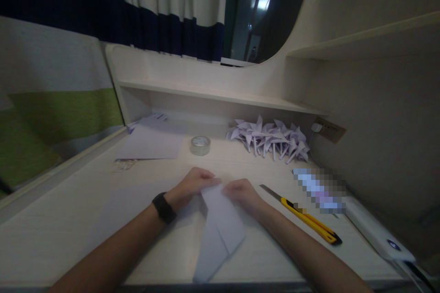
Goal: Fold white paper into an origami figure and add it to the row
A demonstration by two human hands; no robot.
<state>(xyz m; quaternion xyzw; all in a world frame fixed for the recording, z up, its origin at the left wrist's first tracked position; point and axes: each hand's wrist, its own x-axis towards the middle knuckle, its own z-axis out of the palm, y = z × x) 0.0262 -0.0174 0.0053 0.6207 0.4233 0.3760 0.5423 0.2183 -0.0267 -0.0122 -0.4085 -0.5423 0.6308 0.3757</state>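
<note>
Both hands hold one folded sheet of white paper point(220, 224) at its far end, over the near middle of the desk. My left hand point(193, 187) pinches the upper left corner, fingers closed. At the upper right edge my right hand point(243, 193) grips the same paper, its fingers curled. The paper has a diagonal fold and narrows to a point toward the desk's front edge. Under my left forearm lies another white sheet point(117, 210). Right of my right hand rests a yellow utility knife point(307, 219) with its blade out.
A roll of clear tape point(200, 145) stands beyond my hands. Several white paper pinwheels point(271, 137) are piled at the back right. A stack of paper point(151, 139) lies at the back left. Along the right wall are a blurred-out phone point(318, 190) and a white power strip point(378, 231).
</note>
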